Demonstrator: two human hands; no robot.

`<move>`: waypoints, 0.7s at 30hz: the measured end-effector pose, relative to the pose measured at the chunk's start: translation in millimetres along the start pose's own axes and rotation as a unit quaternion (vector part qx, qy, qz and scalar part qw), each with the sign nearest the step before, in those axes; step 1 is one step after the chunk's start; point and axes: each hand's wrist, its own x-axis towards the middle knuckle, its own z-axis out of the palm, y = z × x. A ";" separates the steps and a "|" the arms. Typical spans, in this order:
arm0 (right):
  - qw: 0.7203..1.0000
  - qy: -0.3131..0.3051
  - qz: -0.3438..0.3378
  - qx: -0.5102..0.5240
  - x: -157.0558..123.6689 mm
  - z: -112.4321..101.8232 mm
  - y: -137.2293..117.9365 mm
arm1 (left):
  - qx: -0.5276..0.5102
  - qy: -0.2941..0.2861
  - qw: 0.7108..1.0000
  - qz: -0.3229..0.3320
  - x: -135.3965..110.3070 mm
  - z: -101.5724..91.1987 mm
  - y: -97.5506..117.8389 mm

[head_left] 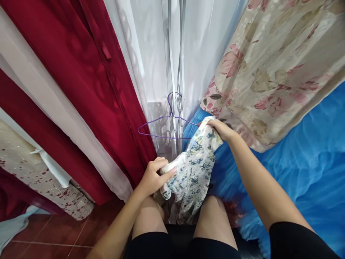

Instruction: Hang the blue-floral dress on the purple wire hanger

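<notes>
Purple and thin, the hanger [171,115] is set sideways, its right end by the flowery cloth [199,158]. It is pinched between closed fingers [211,123], high by the nearer right hand [222,129], lower by the left hand [155,174].

My left hand [155,176] pinches one upper edge of a blue-and-white patterned garment [198,162]; my right hand [219,128] grips the other, higher up. Purple hanger [171,114] in front of me, hook among pale straps [172,72]; its right end disappears at the garment, inside or behind, can't tell. Red cloth [107,90] to my left, blue ruffled fabric [304,165] and a rose-printed drape [269,82] to my right. Reddish tiles [61,230] below.
</notes>
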 end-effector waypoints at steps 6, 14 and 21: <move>0.992 -0.118 0.003 -0.041 -4.7 23.4 -14.5 | 0.112 0.124 0.986 -0.026 -1.9 -69.5 -79.4; 0.984 -0.159 -0.006 -0.083 -15.6 19.9 -25.4 | 0.174 0.112 0.978 -0.040 46.3 -127.2 -131.5; 0.987 -0.137 0.053 -0.057 -27.1 14.3 -24.3 | 0.073 0.128 0.988 -0.039 108.0 -115.6 -82.1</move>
